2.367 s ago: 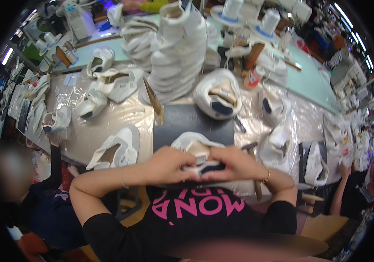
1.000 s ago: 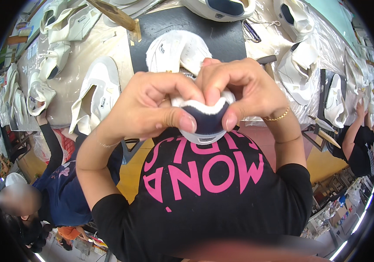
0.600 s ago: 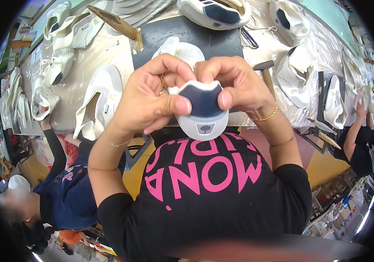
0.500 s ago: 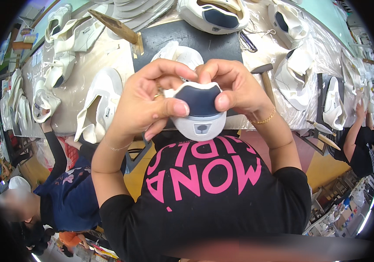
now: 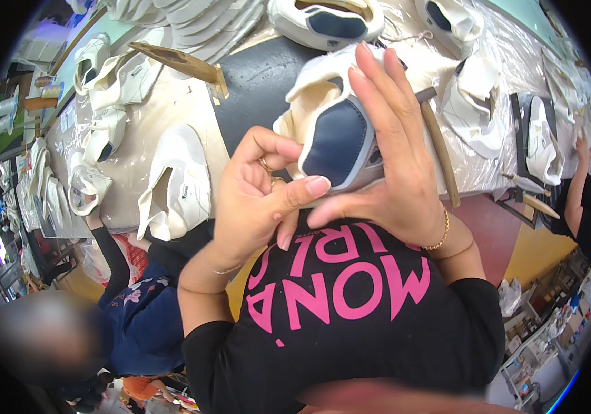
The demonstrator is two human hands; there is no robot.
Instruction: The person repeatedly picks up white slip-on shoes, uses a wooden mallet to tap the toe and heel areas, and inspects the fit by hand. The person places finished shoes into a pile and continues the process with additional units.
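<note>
A white shoe upper (image 5: 337,143) with a dark navy heel patch is held up in front of my chest, heel toward me and tilted. My left hand (image 5: 257,188) pinches the collar edge at the heel's left side, thumb on the navy patch and index finger behind the edge. Along the shoe's right side lies my right hand (image 5: 400,141), its fingers stretched out and its thumb extended below the heel. The right palm hides part of the shoe's side. Beyond my right hand, a hammer (image 5: 440,152) rests on the table.
A black mat (image 5: 257,86) lies under the work, with a pointed wooden peg (image 5: 178,61) at its left. Another white shoe (image 5: 178,183) stands left, with more shoes (image 5: 333,24) behind and at right. Other people work at the left (image 5: 150,310) and right (image 5: 575,200).
The shoe has turned and its heel has tilted up to the right. My right hand has left the heel's top edge and spread along the side; my left still pinches the collar.
</note>
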